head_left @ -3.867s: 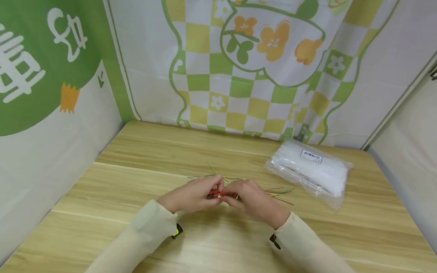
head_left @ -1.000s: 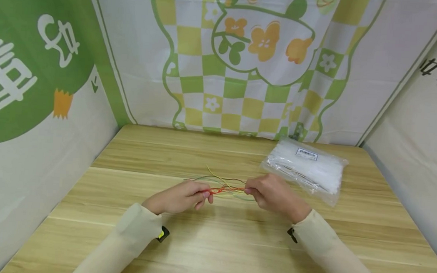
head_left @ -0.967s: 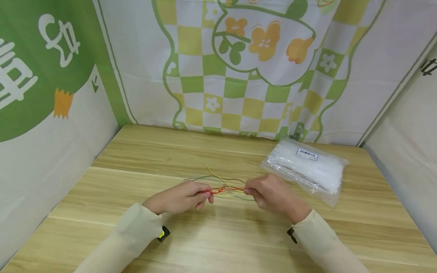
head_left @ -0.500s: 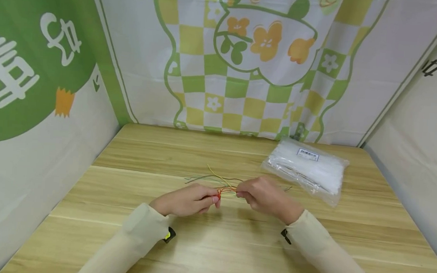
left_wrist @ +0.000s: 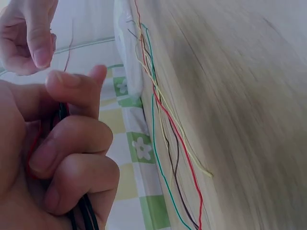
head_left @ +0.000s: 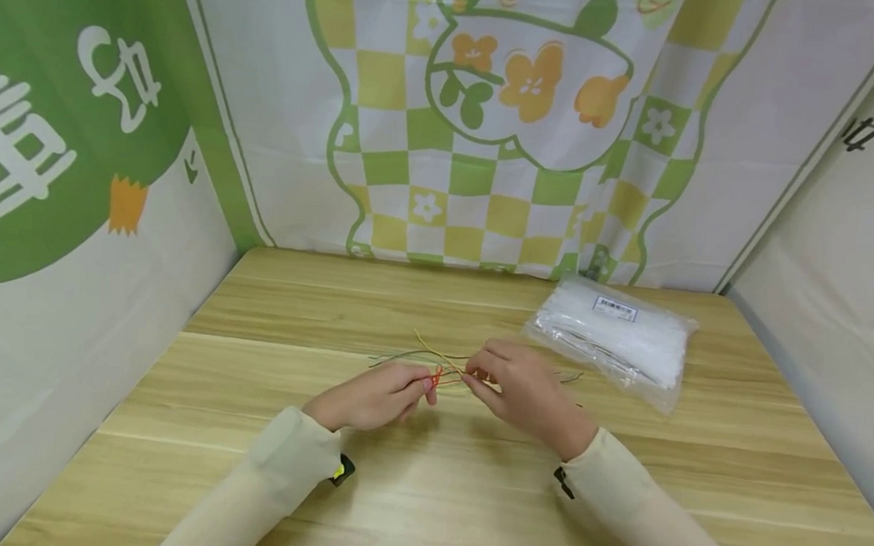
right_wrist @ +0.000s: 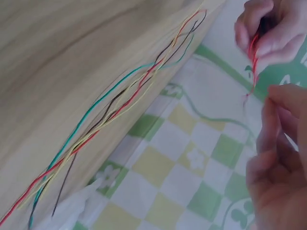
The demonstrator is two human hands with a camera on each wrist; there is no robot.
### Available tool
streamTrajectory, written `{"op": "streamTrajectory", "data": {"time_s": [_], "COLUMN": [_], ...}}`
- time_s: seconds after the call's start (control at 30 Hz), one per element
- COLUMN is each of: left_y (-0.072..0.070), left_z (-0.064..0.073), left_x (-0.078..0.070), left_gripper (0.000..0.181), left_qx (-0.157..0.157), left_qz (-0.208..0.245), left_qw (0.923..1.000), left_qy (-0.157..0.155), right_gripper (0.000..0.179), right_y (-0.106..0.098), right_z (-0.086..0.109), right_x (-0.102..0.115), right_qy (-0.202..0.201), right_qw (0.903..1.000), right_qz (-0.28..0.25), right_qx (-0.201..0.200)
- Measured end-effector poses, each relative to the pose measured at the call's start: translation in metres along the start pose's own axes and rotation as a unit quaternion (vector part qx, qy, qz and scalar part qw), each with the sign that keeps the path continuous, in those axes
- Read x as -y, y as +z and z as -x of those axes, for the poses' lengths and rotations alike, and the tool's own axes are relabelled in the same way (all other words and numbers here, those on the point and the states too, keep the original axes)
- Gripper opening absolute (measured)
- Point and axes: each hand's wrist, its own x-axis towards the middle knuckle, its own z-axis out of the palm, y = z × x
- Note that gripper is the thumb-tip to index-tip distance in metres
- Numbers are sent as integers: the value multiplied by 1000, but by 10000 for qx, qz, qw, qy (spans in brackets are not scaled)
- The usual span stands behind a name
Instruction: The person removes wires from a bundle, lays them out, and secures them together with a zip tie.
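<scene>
My left hand (head_left: 373,396) grips a small bundle of wires, with black strands (left_wrist: 88,211) running through the curled fingers and tangled red wire (head_left: 436,379) sticking out past the fingertips. Thin red ends (right_wrist: 254,62) hang from that hand in the right wrist view. My right hand (head_left: 527,395) hovers just to the right, thumb and forefinger slightly parted near the free red ends. No wire shows clearly between its fingers. Behind both hands, loose red, yellow, green and brown wires (right_wrist: 115,112) lie stretched across the table, partly covered in the head view.
A clear plastic bag (head_left: 613,334) with white contents and a barcode label lies at the back right of the wooden table (head_left: 424,489). Printed curtains (head_left: 489,159) stand behind the table and along both sides.
A second ago my hands held the red wires stretched between them, farther apart. The right hand has come left and its fingers have parted; the left still grips its bundle, slightly farther right.
</scene>
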Motion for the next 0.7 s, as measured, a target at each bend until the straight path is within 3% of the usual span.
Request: {"op": "streamTrajectory", "data": {"time_s": [0.1,0.3,0.4,0.5,0.7], "left_y": [2,8,10,10,10], "left_z": [-3,-8,-8,-8,-8], "left_x": [-4,-9,-9,-9,-9], "left_gripper": [35,34,36,36,37], "left_qx": [-97,-66,-57,-64,-88], "left_qz": [62,221,295,318,236], "left_qw": [9999,9996,9994,9993,9994], "left_qy": [-36,188,199,204,237], "right_gripper": [4,10,10,12,13], "right_y": [3,13,16,17,16], "right_z": [-3,-5,-6,-8,-8], "right_x": [8,17,19,21,21], "right_qy": [121,1207,1773,2323,2910], "right_qw": [9996,9867,9717,9481,9097], "right_qz": [-246,-991,-1480,-2093,-2881], "right_qx": [104,440,501,584,689]}}
